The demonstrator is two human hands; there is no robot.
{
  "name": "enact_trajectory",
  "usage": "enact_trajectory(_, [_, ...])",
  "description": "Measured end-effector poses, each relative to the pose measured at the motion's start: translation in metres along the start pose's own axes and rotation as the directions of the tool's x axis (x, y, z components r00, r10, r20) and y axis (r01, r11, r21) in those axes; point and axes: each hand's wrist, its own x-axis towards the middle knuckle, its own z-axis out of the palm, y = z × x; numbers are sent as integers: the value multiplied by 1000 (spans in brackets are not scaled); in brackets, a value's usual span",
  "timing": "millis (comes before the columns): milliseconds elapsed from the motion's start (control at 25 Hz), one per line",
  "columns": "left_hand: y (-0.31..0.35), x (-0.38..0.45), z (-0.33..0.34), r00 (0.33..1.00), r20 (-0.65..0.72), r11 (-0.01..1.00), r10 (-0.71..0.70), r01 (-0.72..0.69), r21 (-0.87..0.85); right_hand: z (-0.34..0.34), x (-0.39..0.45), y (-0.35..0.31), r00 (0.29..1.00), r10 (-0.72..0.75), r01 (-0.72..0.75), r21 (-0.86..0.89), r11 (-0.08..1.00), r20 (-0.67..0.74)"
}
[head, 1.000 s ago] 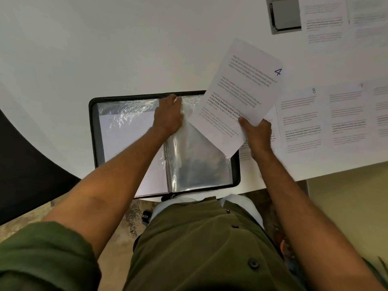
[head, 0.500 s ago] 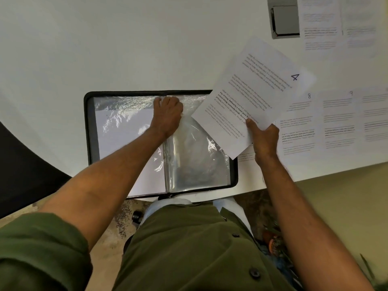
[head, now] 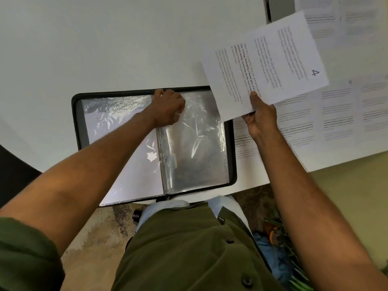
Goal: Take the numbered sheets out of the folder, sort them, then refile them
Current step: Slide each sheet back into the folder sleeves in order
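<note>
A black folder point(head: 75, 122) lies open on the white table, showing clear plastic sleeves. The left sleeve point(head: 117, 127) holds a white sheet; the right sleeve point(head: 199, 148) looks empty and crinkled. My left hand point(head: 168, 108) grips the top edge of the right sleeve near the spine, fingers closed on the plastic. My right hand point(head: 260, 114) holds a printed sheet marked 4 point(head: 266, 61) by its lower edge, tilted, raised above the table to the right of the folder.
Several more printed sheets point(head: 336, 114) lie in a row on the table at the right, others at the far right top point(head: 340, 19). A grey object point(head: 277, 7) sits at the top edge. The table's near edge runs below the folder.
My right hand has carried sheet 4 further right and turned it clockwise. My left hand stays on the sleeve's top edge.
</note>
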Motion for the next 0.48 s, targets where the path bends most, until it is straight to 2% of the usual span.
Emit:
enact_trajectory(120, [5,1,-7,997,-81,993,-20,11,-116,16,15,-2,998,52,-53,33,998,32])
enact_trajectory(200, [7,4,-10,982,-158,968,-102,61,-243,28,26,-3,998,56,-57,27,998,34])
enact_trajectory(280, [8,9,-12,964,-166,925,-209,140,-353,41,37,-5,997,58,-59,24,998,44])
enact_trajectory(360, [9,17,-12,949,-158,911,-271,200,-361,55,50,-8,997,54,-56,20,998,56])
enact_trajectory(480, [12,23,-7,940,-190,926,-283,216,-310,73,72,-10,996,52,-52,2,999,66])
